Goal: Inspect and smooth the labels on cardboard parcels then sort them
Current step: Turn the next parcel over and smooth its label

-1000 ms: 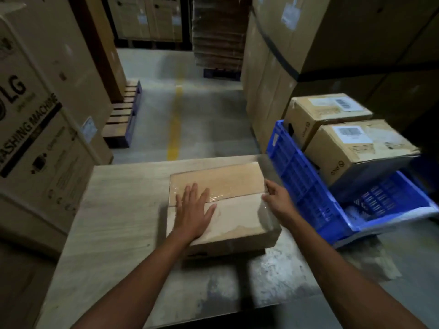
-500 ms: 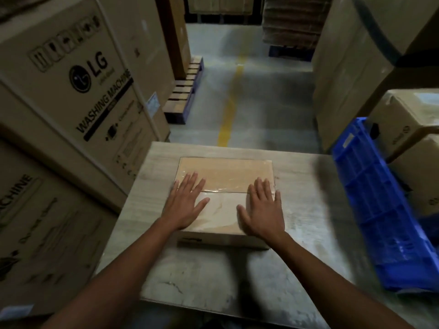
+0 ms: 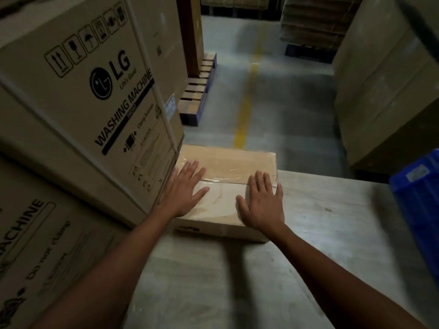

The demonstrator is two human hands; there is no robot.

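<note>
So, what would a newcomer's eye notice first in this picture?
Two flat hands, the left hand and right hand, press on a taped cardboard parcel on a table. A big LG washing machine carton looms at left, and a blue crate shows at the right edge.

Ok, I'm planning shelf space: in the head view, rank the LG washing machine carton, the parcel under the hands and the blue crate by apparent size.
1. LG washing machine carton, largest by far.
2. Cardboard parcel.
3. Blue crate, though the frame edge cuts it off, so unsure.
</note>
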